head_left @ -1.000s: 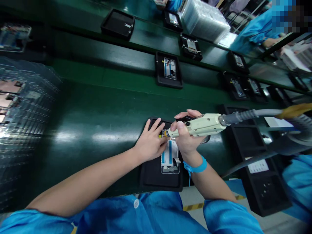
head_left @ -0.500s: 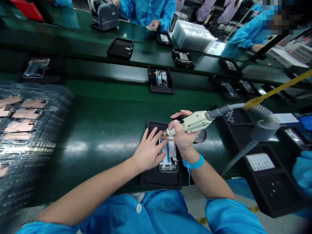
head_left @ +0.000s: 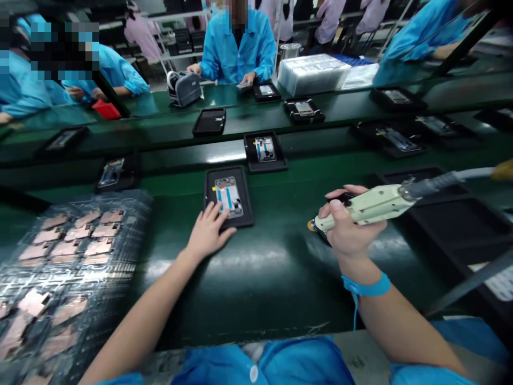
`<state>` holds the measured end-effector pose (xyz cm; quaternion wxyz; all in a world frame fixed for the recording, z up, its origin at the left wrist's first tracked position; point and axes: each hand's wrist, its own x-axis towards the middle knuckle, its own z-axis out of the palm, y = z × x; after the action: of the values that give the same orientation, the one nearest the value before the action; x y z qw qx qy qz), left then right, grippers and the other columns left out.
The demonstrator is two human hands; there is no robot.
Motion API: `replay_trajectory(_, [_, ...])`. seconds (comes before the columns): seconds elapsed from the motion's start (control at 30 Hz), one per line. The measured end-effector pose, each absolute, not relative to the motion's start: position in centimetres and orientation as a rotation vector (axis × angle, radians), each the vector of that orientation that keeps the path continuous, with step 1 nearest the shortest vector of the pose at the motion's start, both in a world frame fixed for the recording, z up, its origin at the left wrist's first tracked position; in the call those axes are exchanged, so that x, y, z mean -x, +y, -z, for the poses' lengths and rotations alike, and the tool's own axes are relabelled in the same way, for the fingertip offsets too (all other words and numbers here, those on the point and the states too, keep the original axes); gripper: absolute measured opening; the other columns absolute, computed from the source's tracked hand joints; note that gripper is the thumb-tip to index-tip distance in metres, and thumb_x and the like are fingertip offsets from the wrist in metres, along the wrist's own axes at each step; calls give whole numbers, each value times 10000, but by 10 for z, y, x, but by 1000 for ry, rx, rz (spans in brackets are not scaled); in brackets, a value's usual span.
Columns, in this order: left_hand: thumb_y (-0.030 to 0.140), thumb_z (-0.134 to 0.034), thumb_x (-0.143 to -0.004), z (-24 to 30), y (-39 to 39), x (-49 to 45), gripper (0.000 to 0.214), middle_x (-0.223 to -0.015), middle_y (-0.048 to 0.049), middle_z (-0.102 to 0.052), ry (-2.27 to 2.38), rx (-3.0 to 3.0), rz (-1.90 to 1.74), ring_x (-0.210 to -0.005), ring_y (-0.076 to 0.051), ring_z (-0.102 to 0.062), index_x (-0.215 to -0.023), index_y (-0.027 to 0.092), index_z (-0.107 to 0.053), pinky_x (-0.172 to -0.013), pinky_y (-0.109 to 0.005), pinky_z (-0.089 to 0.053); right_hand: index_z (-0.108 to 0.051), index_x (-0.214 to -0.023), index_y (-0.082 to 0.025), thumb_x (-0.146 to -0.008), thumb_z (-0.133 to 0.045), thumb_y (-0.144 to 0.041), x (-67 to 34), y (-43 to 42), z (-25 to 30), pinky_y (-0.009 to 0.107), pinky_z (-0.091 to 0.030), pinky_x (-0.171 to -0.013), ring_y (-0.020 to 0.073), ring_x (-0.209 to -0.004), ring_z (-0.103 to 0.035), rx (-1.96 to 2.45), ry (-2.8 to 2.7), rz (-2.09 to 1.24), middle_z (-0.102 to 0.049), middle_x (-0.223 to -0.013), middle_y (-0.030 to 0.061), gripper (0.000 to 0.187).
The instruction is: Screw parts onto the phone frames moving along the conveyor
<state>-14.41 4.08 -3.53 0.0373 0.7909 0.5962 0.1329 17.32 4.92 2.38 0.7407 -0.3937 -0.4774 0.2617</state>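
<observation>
The right hand (head_left: 348, 227) is clenched around a cream electric screwdriver (head_left: 371, 207), its tip hanging over the green tabletop (head_left: 256, 283), well right of a black tray (head_left: 209, 187) near mid-frame. The left hand (head_left: 208, 233) lies open, fingertips on the lower end of a phone frame (head_left: 228, 195) in that tray. A clear tray of copper-coloured pieces (head_left: 72, 256) sits lower left.

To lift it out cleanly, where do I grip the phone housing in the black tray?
Grip the phone housing by its long edges, coming from above, near your left hand. It lies flat in the black tray with room beside it for fingers.
</observation>
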Motion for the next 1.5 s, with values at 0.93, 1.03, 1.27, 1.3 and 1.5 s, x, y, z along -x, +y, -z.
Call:
replay_trajectory(0.93, [173, -532, -985, 38, 147, 65, 165, -1431, -174, -484, 1855, -2146, -942, -1455, -320, -374, -1125, 182, -617, -1170, -558, -353, -646, -1035, -195, -814, -745, -422, -180, 58, -4, 338, -609, -638, 188, -635, -692, 1094, -1091, -466, -735, -866, 47, 332])
replay_trajectory(1.03, [165, -551, -961, 42, 68, 77, 111, -1460, -172, -470, 1733, -2223, -893, -1485, -307, -349, -1055, 196, -601, -1182, -564, -347, -655, -1081, -197, -866, -678, -488, -188, 57, 0, 442, -613, -835, 261, -821, -736, 1219, -1142, -366, -747, -922, 84, 362])
replay_trajectory(1.27, [218, -635, -906, 42, -124, 81, 196, -1510, -163, -503, 1437, -2311, -504, -1535, -284, -282, -1101, 202, -636, -1193, -486, -399, -432, -1506, -417, -877, -626, -442, -196, 43, -3, 595, -372, -1196, 410, -1415, -446, 840, -1257, 392, -505, -1519, 88, 659])
replay_trajectory(1.3, [231, -641, -903, 41, -141, 81, 209, -1513, -161, -506, 1393, -2305, -457, -1539, -281, -274, -1109, 198, -644, -1204, -464, -392, -481, -1464, -449, -891, -612, -406, -193, 40, -2, 578, -436, -1151, 390, -1346, -527, 792, -1342, 322, -588, -1435, 85, 589])
replay_trajectory(1.5, [358, -593, -953, -9, -176, 130, 271, -1434, -119, -604, 1562, -2211, -534, -1386, -235, -524, -1168, 218, -679, -1198, -387, -400, -708, -1161, -277, -984, -528, -333, -159, 42, 40, 483, -625, -934, 281, -1018, -731, 771, -2107, -375, -751, -1085, 76, 259])
